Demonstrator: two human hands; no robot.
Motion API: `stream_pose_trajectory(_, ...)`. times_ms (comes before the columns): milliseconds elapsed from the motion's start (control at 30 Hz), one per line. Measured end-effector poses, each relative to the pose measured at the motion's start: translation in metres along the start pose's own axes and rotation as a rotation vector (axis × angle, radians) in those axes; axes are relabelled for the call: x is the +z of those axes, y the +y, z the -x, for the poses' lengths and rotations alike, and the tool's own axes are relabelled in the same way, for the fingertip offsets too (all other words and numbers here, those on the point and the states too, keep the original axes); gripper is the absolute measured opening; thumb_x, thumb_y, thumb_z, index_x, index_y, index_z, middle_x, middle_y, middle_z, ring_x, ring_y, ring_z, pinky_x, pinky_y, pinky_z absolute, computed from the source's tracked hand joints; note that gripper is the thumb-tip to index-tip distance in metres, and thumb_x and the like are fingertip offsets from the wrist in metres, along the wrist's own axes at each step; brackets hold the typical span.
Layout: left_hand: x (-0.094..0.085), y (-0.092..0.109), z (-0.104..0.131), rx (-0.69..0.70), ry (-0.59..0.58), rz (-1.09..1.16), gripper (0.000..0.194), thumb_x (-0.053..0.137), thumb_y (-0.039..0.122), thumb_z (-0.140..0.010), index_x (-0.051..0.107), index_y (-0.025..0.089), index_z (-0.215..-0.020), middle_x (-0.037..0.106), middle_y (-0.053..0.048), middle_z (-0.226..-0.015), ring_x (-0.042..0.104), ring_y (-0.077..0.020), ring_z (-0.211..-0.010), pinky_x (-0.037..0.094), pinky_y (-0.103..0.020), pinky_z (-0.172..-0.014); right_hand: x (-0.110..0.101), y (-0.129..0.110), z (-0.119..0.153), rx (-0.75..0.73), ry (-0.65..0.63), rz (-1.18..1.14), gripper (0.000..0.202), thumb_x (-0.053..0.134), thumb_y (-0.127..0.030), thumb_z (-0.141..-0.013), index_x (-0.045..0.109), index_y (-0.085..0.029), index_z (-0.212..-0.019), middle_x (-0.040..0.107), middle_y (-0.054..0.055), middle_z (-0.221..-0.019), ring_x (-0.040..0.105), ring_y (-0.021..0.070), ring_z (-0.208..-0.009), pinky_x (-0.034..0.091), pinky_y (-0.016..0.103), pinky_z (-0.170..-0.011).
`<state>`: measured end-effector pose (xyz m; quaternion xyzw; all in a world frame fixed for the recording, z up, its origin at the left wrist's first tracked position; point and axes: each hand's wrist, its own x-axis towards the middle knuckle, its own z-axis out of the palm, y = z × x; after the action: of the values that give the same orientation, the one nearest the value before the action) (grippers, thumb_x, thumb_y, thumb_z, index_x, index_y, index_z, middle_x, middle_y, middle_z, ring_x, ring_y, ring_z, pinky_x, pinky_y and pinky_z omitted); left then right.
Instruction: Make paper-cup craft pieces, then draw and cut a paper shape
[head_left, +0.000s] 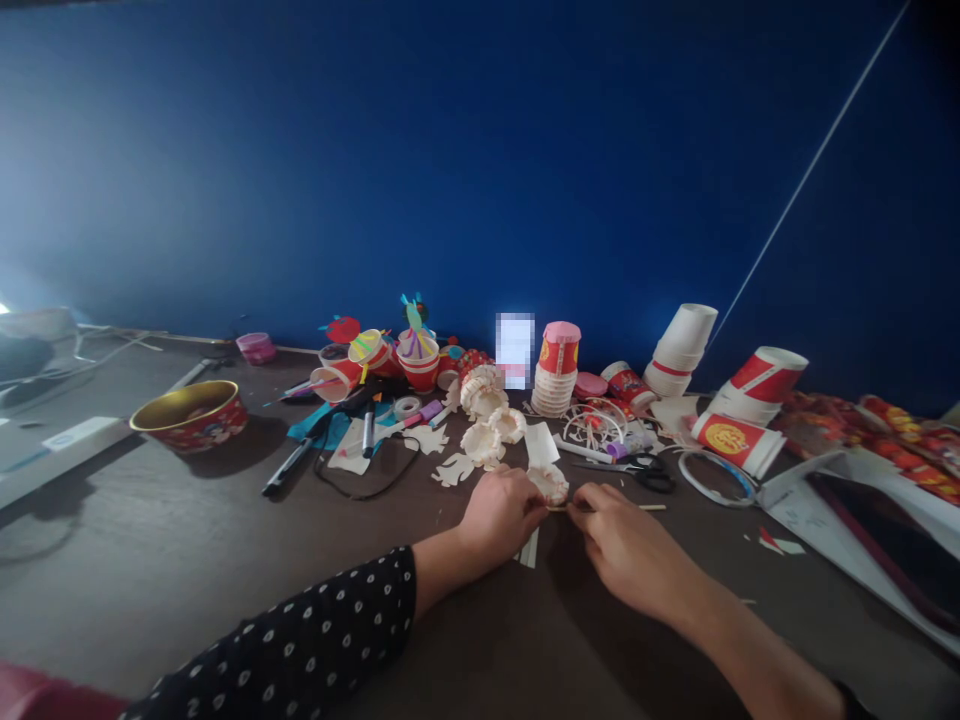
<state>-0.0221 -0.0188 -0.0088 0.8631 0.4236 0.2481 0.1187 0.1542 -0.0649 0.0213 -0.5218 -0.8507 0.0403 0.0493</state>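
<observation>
My left hand (499, 515) is closed, its thumb and fingertips pinching the left edge of a small cream-coloured cut paper cup (549, 484) with a ragged rim. From the other side, my right hand (626, 545) pinches at the lower right edge of the same piece; its exact grip is partly hidden. Behind the cup lies a white paper piece (541, 444). Pale paper strips (528, 552) lie under my left fingers. A thin pale stick (652, 507) shows beyond my right knuckles. Similar ragged cream cups (481, 442) form a group further back.
Black scissors (656, 475) and a tape ring (716, 478) lie to the right, near stacked paper cups (555, 385). A red-and-gold bowl (214, 425), a marker (368, 430) and decorated cups (418, 362) are on the left. A white-edged case (806, 475) stands far right.
</observation>
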Motion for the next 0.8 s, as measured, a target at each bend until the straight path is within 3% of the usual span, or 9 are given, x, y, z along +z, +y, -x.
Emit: stream_pose_trajectory(800,-0.0001,-0.0016,0.0003,0.014,0.002,0.025,0.006,0.066,0.021,-0.076,0.067,0.016,-0.072,0.066,-0.003,-0.074,0.057,-0.0181,-0.074,0.039,-0.028,-0.07,0.0001,-0.0012,0.0012,-0.012,0.028,-0.002,0.026,0.042,-0.005,-0.078,0.064,-0.015,-0.089,0.057,0.009,-0.095,0.051,0.0204,-0.09,0.039,0.029,-0.079)
